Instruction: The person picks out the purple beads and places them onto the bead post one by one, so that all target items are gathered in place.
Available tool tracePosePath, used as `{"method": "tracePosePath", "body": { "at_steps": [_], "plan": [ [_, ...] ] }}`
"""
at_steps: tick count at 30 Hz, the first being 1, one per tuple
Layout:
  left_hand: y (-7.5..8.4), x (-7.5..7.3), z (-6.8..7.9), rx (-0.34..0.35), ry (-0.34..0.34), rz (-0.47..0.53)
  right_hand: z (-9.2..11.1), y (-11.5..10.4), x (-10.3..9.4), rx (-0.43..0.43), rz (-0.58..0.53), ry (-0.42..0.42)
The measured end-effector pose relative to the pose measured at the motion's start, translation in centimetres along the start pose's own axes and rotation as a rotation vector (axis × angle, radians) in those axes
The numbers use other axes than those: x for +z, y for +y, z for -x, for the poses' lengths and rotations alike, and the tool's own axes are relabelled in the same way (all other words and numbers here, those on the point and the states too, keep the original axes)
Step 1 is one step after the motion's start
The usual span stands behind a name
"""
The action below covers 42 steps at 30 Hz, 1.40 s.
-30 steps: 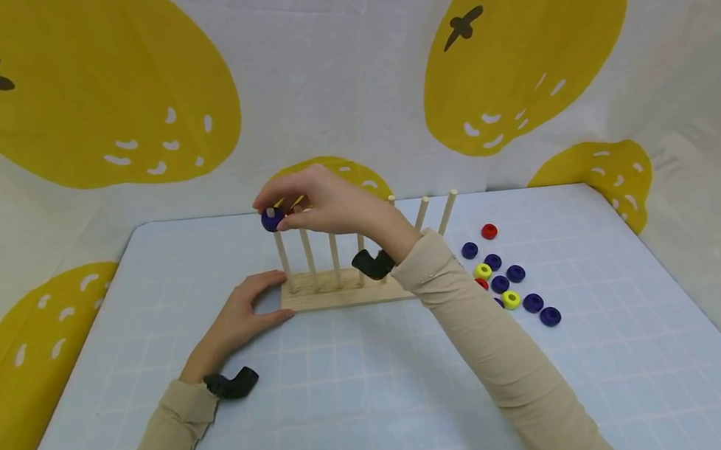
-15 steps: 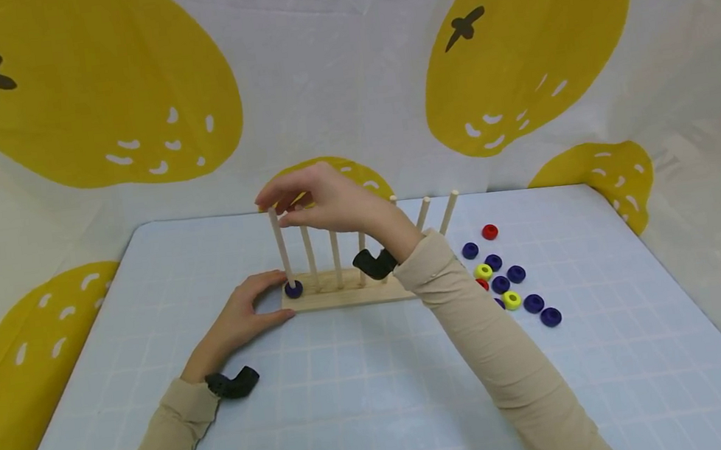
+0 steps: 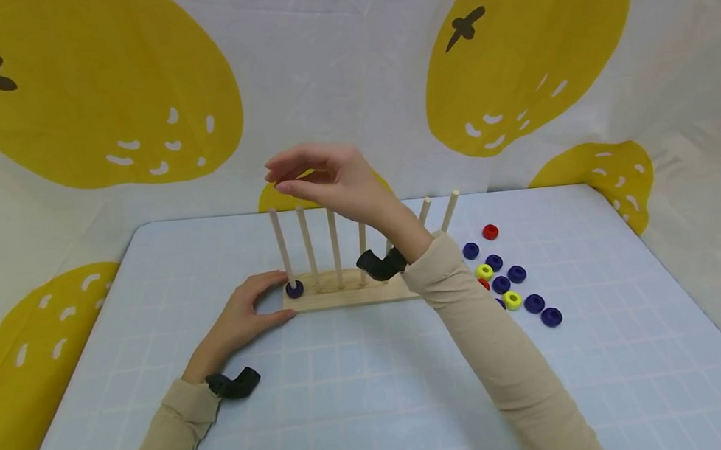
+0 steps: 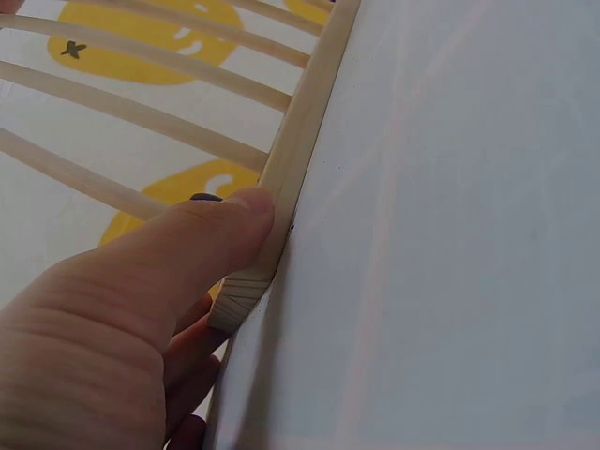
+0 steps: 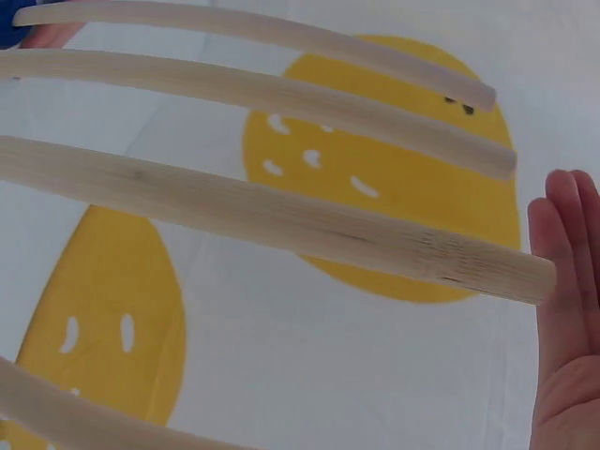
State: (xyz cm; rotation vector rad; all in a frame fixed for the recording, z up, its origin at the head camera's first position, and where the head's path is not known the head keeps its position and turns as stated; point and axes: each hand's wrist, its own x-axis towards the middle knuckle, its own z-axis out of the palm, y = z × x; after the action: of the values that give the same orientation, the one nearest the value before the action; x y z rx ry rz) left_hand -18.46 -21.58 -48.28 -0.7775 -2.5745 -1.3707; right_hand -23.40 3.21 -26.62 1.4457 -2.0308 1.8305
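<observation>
A wooden peg rack point(image 3: 349, 298) stands on the table, its upright pegs in a row. One dark blue ring-shaped bead point(image 3: 295, 292) sits at the foot of the leftmost peg. My left hand point(image 3: 244, 316) grips the rack's left end; in the left wrist view the thumb point(image 4: 220, 230) lies on the front of the base point(image 4: 298, 155), fingers behind. My right hand point(image 3: 335, 179) is raised above the pegs, fingers relaxed, holding nothing. In the right wrist view its fingers point(image 5: 562, 281) show beyond the tip of a peg point(image 5: 281, 220). The right forearm hides part of the rack.
Right of the rack lie several loose beads: blue ones such as this blue bead point(image 3: 551, 317), a yellow bead point(image 3: 484, 271) and a red bead point(image 3: 490, 232) among them. A patterned cloth point(image 3: 330, 72) hangs behind the table's back edge.
The blue bead left my right hand at the top of the leftmost peg and slid down to the base. The right hand then rose and shifted right. My left hand stayed put.
</observation>
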Motion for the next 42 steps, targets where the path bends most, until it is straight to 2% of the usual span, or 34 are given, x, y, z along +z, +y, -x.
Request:
{"method": "tracePosePath", "body": {
  "at_steps": [6, 15, 27, 36, 42],
  "plan": [
    [-0.1, 0.0, 0.2, -0.017, -0.005, 0.000, 0.5, -1.5, -0.8, -0.090, -0.004, 0.064],
    [-0.1, 0.2, 0.1, 0.005, -0.005, -0.015, 2.2, -3.3, -2.0, -0.207, -0.005, 0.113],
    [0.3, 0.3, -0.1, -0.014, -0.008, 0.005, 5.4, -5.3, -3.3, -0.189, 0.079, 0.165],
    [0.0, 0.0, 0.0, -0.021, -0.016, -0.016, 7.5, -6.3, -4.3, -0.171, 0.133, 0.201],
    [-0.1, -0.1, 0.1, -0.014, -0.015, -0.018, 9.0, -6.6, -5.2, -0.167, 0.188, 0.192]
  ]
}}
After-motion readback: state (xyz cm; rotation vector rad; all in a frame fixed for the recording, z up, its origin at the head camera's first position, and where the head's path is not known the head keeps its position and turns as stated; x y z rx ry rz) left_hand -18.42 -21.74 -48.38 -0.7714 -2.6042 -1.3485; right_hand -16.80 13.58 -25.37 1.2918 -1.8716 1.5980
